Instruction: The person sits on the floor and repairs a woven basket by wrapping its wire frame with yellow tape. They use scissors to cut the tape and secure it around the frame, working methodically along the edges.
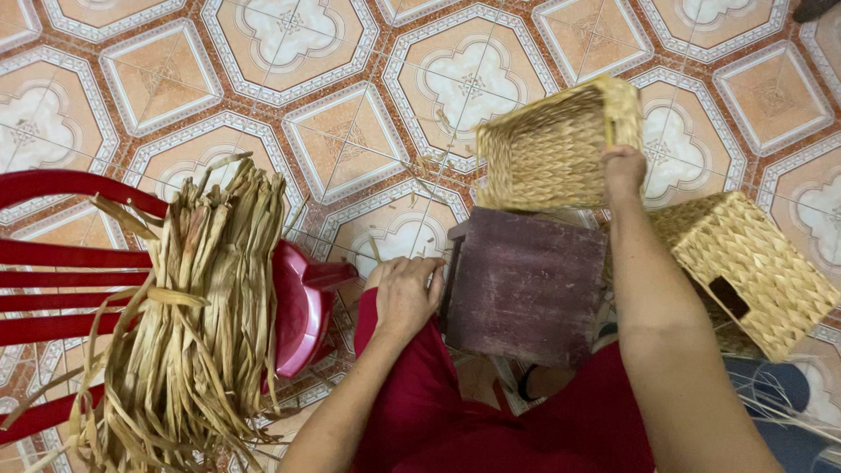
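Patterned floor tiles (350, 140) in orange and white are spreading under everything as you are sitting with red-clad legs. Take the dark wooden box (524, 285) as your landmark: it is resting at your knees, in the middle of the view.

Your left hand (407, 293) is lying just left of the box, fingers curled loosely, knuckles up, touching its left edge and gripping nothing that shows. Your right hand (623, 168) is reaching past the box's far right corner and clasping the rim of a woven basket (552, 149), which is tilting on its side just beyond the box with its open mouth facing you.

Right of the box, a second basket (745, 267) is lying tipped over, with a dark slot in its side; your right forearm is crossing in front of it. Well left of the box, a bundle of dried fibre strips (197, 307) is hanging over a red plastic chair (302, 307), covering much of the seat.
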